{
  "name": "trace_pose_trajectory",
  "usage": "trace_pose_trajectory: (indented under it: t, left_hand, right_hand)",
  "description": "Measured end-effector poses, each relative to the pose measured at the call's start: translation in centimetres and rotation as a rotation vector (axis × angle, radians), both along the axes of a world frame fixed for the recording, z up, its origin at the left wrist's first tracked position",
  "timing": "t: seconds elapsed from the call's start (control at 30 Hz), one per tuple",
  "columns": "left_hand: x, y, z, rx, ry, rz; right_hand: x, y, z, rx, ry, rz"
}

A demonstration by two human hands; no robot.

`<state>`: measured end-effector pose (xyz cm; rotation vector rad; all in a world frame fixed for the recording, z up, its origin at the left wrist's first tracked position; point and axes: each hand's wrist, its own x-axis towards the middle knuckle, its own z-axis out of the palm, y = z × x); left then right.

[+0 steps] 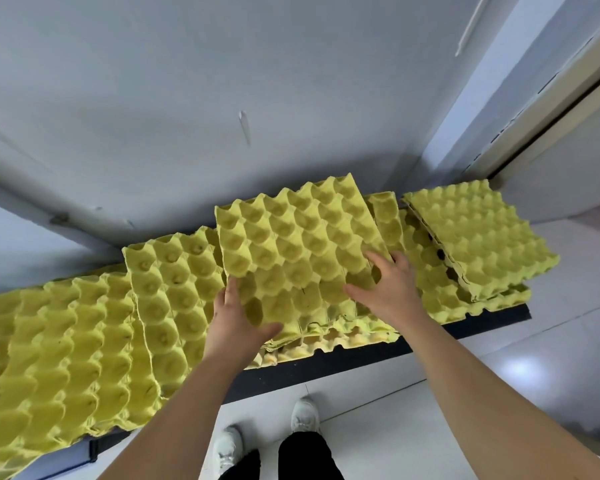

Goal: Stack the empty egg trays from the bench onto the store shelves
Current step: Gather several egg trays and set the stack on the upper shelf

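The top egg tray (302,251) sits at the centre of the view, tilted, its far edge raised toward 12 o'clock, on a pile of like trays (329,336) on the dark surface (361,358).

**Hold.** The left hand (238,320) takes the near-left corner at 7 o'clock: thumb over the cups, the other fingers hidden under the rim, so the fingers are closed on the tray. The right hand (388,289) lies at 4 o'clock of the tray with fingers spread wide across the cups and over the right edge – whether it clamps or only presses cannot be told.

**Handling.** Moulded pulp of this kind is judged light, fairly stiff across the sheet and rough enough not to slip; the rim is likely to crease or tear under a pinch. Take hold at opposite edges, palms flat, and lift evenly – nested trays may cling together.

**Contents.** Every cup in view is empty. More empty trays overlap along the surface toward 8 o'clock (66,358), and a skewed stack (482,237) lies at 2 o'clock. No store shelves are visible in this view
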<state>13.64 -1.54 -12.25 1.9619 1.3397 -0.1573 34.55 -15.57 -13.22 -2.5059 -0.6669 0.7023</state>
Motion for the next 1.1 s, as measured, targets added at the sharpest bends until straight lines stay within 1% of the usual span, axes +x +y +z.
trace_pose_trajectory:
  t: [0.07, 0.23, 0.5, 0.67, 0.87, 1.1]
  left_hand:
    - [-0.3, 0.4, 1.3, 0.019, -0.058, 0.012]
    - [-2.2, 1.6, 5.8, 0.074, -0.18, 0.009]
    - [-9.3, 4.1, 15.7, 0.249, -0.396, -0.012]
    - [-15.0, 4.8, 22.2, 0.34, -0.513, 0.055]
    - [-22.5, 4.5, 28.9, 0.459, -0.612, 0.207]
    - [-32.4, 2.3, 35.1, 0.599, -0.713, 0.327]
  right_hand:
    - [-0.3, 0.2, 1.5, 0.049, -0.003, -0.033]
    - [-2.8, 0.5, 5.9, 0.088, -0.067, -0.077]
    - [-9.9, 1.9, 15.8, 0.223, -0.177, -0.083]
    - [-14.7, 3.7, 22.8, 0.286, -0.261, -0.008]
    - [-20.3, 6.4, 30.1, 0.398, -0.345, 0.135]
    - [-28.4, 8.7, 36.6, 0.566, -0.358, 0.302]
